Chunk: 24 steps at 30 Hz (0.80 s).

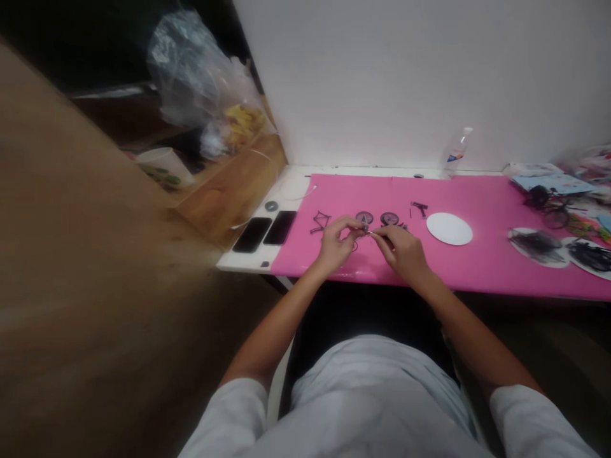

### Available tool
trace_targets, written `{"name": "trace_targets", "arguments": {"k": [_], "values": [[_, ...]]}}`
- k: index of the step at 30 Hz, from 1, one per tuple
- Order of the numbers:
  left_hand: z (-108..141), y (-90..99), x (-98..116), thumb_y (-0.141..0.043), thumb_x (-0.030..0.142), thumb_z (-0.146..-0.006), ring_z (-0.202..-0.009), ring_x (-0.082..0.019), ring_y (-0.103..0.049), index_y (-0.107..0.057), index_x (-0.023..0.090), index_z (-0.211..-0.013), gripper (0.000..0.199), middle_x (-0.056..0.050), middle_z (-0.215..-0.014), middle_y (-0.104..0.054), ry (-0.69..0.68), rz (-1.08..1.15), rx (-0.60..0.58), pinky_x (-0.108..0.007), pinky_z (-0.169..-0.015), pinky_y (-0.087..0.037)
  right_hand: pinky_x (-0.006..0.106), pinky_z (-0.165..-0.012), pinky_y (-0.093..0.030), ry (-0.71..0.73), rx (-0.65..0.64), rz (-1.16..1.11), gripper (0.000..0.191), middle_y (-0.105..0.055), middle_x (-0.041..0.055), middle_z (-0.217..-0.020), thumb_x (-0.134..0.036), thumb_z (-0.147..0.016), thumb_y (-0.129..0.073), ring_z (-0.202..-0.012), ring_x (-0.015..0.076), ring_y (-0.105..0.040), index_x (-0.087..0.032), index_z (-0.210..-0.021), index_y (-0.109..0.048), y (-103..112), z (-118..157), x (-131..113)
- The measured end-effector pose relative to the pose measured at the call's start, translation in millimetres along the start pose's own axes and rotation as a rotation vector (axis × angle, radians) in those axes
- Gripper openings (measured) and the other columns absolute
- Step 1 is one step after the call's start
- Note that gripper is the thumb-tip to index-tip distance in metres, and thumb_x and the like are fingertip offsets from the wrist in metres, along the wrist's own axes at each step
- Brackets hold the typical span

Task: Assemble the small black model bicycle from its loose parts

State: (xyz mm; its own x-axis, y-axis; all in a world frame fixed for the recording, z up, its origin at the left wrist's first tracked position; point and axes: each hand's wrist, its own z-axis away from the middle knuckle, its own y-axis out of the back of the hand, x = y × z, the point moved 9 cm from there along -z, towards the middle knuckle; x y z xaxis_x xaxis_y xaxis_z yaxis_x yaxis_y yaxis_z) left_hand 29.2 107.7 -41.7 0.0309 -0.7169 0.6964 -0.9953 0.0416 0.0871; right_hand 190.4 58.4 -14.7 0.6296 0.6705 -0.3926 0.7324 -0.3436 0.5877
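My left hand [340,242] is pinched on a small dark and silvery part [364,225], too small to name. Facing it, my right hand [401,250] has its fingertips closed on a thin, light-coloured piece [370,233] that meets the left fingertips. Just beyond the hands lie two small spoked wheels of a model bicycle, one wheel [364,217] behind the left fingers and another wheel [389,219] further right. A miniature bicycle frame [321,220] rests left of my left hand. Beyond my right hand is a small black part [420,207].
A pink sheet [482,273] covers the table. An oval white plate [449,229] stands to the right, and a plate of black parts [592,254] is further off. An assembled model bicycle [554,207] stands behind. Two phones [252,235] lie left; a bottle [458,152] is by the wall.
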Motion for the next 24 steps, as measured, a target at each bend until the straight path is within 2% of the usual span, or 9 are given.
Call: {"name": "trace_targets", "arguments": {"k": [2, 4, 8, 11, 14, 19, 22, 24], "values": [[-0.4, 0.2, 1.0, -0.069, 0.014, -0.093, -0.092, -0.019, -0.071, -0.074, 0.019, -0.09, 0.007, -0.006, -0.092, -0.076, -0.003, -0.004, -0.011, -0.036, -0.086, -0.057, 0.031, -0.077, -0.051, 0.094, 0.019, 0.084, 0.028, -0.078, 0.0094, -0.097, -0.038, -0.111, -0.054, -0.088, 0.0222, -0.071, -0.019, -0.103, -0.074, 0.5, 0.4, -4.7], [-0.5, -0.1, 1.5, -0.068, 0.013, -0.092, -0.091, -0.019, -0.072, -0.073, 0.019, -0.089, 0.008, -0.006, -0.092, -0.077, 0.004, 0.008, -0.017, -0.036, -0.085, -0.058, 0.031, -0.077, -0.051, 0.125, 0.017, 0.123, 0.029, -0.079, 0.009, -0.095, -0.037, -0.111, -0.054, -0.086, 0.022, -0.071, -0.02, -0.104, -0.076, -0.7, 1.1, -5.3], [0.1, -0.4, 3.6, -0.068, 0.012, -0.091, -0.088, -0.018, -0.073, -0.073, 0.018, -0.085, 0.01, -0.006, -0.089, -0.077, 0.004, 0.007, -0.011, -0.034, -0.082, -0.06, 0.033, -0.08, -0.053, 0.067, -0.02, 0.032, 0.032, -0.079, 0.01, -0.099, -0.042, -0.111, -0.054, -0.089, 0.0233, -0.072, -0.02, -0.104, -0.076, -3.5, 1.6, -1.1], [0.2, -0.4, 8.2, -0.067, 0.011, -0.091, -0.088, -0.018, -0.074, -0.073, 0.018, -0.084, 0.011, -0.006, -0.089, -0.077, -0.027, 0.003, -0.01, -0.033, -0.078, -0.06, 0.031, -0.073, -0.051, -0.109, -0.08, -0.176, 0.035, -0.077, 0.0086, -0.095, -0.049, -0.109, -0.055, -0.082, 0.0211, -0.07, -0.02, -0.103, -0.074, -8.4, 1.0, 8.2], [-0.1, -1.2, 15.6, -0.066, 0.011, -0.093, -0.087, -0.018, -0.074, -0.073, 0.018, -0.084, 0.013, -0.006, -0.088, -0.077, -0.082, -0.02, -0.026, -0.031, -0.075, -0.06, 0.027, -0.063, -0.045, -0.327, -0.158, -0.429, 0.039, -0.069, 0.0038, -0.081, -0.056, -0.103, -0.062, -0.069, 0.016, -0.06, -0.019, -0.095, -0.07, -17.4, 3.0, 17.1], [-0.7, -2.4, 24.4, -0.063, 0.01, -0.095, -0.088, -0.018, -0.074, -0.074, 0.019, -0.086, 0.017, -0.007, -0.09, -0.078, -0.137, -0.111, -0.054, -0.034, -0.078, -0.061, 0.023, -0.045, -0.023, -0.678, -0.328, -0.847, 0.049, -0.038, -0.0093, -0.056, -0.068, -0.089, -0.073, -0.046, 0.0082, -0.029, -0.02, -0.09, -0.061, -39.8, 15.8, 24.2], [-1.5, -3.8, 27.7, -0.061, 0.007, -0.095, -0.089, -0.018, -0.073, -0.075, 0.019, -0.093, 0.019, -0.006, -0.092, -0.078, -0.138, -0.154, -0.077, -0.034, -0.081, -0.06, 0.022, -0.045, -0.016, -0.775, -0.36, -0.988, 0.049, -0.029, -0.013, -0.056, -0.066, -0.086, -0.076, -0.045, 0.0064, -0.019, -0.021, -0.093, -0.057, -47.1, 20.7, 26.0], [-2.3, -5.3, 28.0, -0.063, 0.007, -0.095, -0.089, -0.018, -0.073, -0.076, 0.019, -0.097, 0.018, -0.006, -0.094, -0.078, -0.115, -0.17, -0.1, -0.034, -0.081, -0.06, 0.022, -0.045, -0.017, -0.784, -0.331, -0.963, 0.047, -0.027, -0.0134, -0.056, -0.064, -0.087, -0.075, -0.045, 0.0068, -0.019, -0.022, -0.093, -0.056, -47.2, 21.2, 31.0]]}}
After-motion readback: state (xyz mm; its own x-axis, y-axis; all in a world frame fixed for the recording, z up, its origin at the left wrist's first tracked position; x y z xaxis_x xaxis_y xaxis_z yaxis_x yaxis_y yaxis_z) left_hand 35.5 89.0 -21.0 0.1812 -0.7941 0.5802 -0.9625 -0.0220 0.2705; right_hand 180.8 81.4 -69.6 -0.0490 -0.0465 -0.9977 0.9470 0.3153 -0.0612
